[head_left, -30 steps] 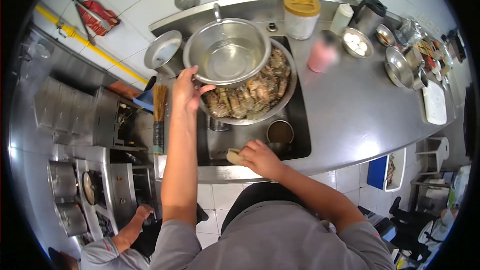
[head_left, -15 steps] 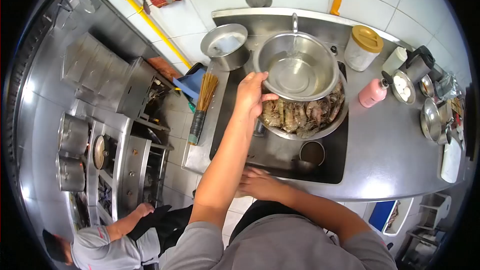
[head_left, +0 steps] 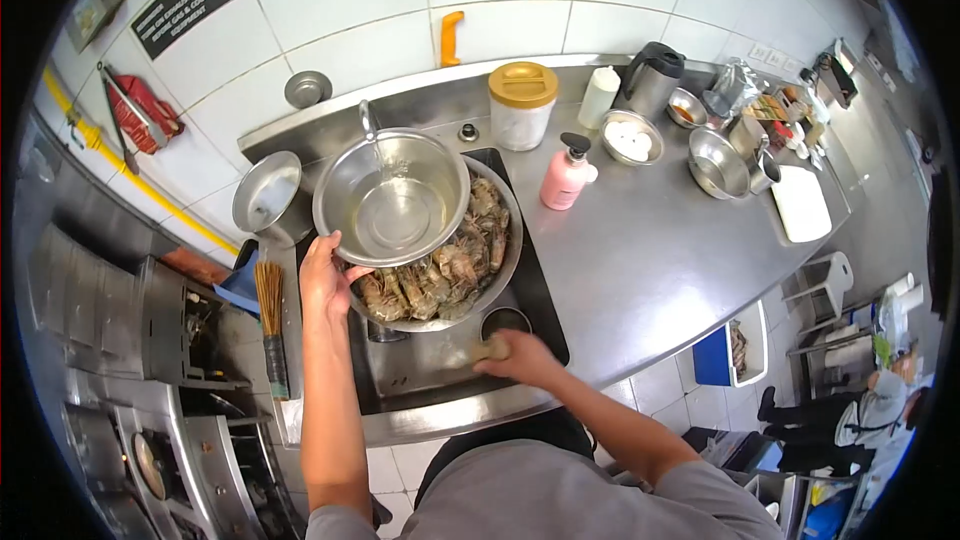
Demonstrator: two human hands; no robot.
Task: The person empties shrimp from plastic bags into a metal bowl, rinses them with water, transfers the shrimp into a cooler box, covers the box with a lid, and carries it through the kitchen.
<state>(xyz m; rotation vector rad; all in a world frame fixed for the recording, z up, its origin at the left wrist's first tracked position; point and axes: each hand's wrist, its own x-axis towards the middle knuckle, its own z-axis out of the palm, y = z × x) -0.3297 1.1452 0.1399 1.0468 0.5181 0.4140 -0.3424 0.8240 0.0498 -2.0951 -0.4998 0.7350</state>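
the left hand [head_left: 324,278] clamps the seven-o'clock rim of a steel bowl [head_left: 334,198] under the tap [head_left: 367,120], over a basin [head_left: 515,248] of prawns [head_left: 447,277]; the right hand [head_left: 523,358], at the bowl's five o'clock, curls round a blurred pale pad [head_left: 492,348]. that one-sided grip could slip as water [head_left: 402,215] adds weight, tipping the bowl.

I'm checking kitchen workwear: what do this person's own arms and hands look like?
The left forearm and right forearm are bare, with no watch or bracelet visible. The left sleeve and right sleeve are short and grey. The left grip is an ungloved hand; the right grip is ungloved too, though blur hides finer detail.
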